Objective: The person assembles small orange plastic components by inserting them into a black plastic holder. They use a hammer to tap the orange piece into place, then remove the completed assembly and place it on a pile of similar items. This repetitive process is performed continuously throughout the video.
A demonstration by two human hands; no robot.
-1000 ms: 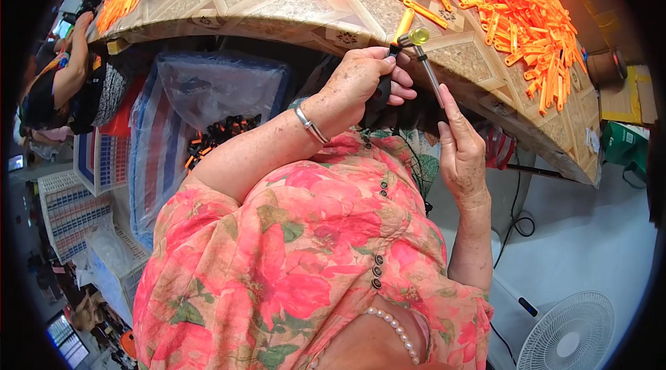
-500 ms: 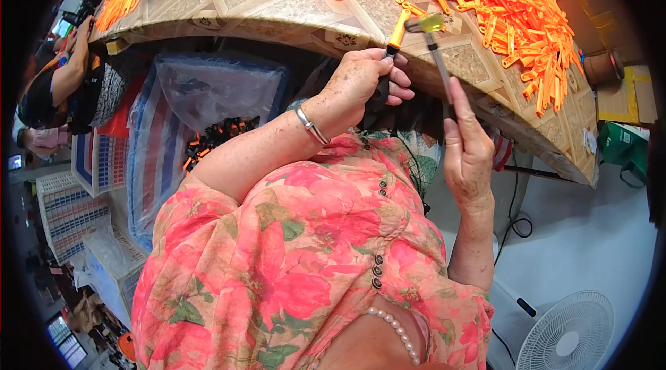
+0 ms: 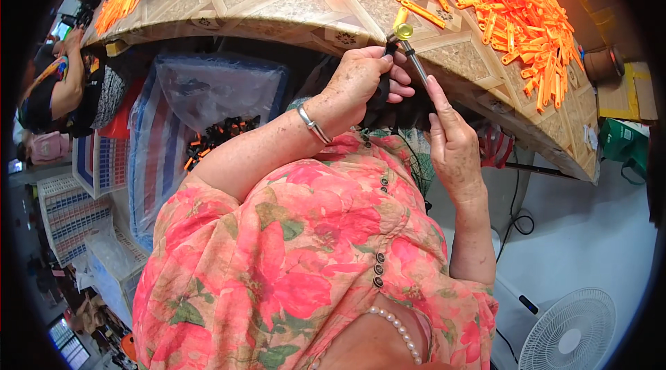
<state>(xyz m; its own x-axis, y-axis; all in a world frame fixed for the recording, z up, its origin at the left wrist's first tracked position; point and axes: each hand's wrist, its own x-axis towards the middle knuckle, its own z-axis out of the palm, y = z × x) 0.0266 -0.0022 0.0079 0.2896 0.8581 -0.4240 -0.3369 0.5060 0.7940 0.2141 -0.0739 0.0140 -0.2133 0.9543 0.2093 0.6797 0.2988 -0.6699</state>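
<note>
A hammer's pale yellow head over an orange strip at the counter's edge.
From where I stand, the left grip is closed around a dark handle, and past its fingers an orange strip points onto the patterned counter; the right grip holds the small hammer by its shaft, index finger stretched along it. The yellow head sits right by the strip (whether they touch, I can't tell). Farther back on the counter spreads a big heap of orange strips, and below, to the left, black-and-orange pieces lie in a striped bag.
</note>
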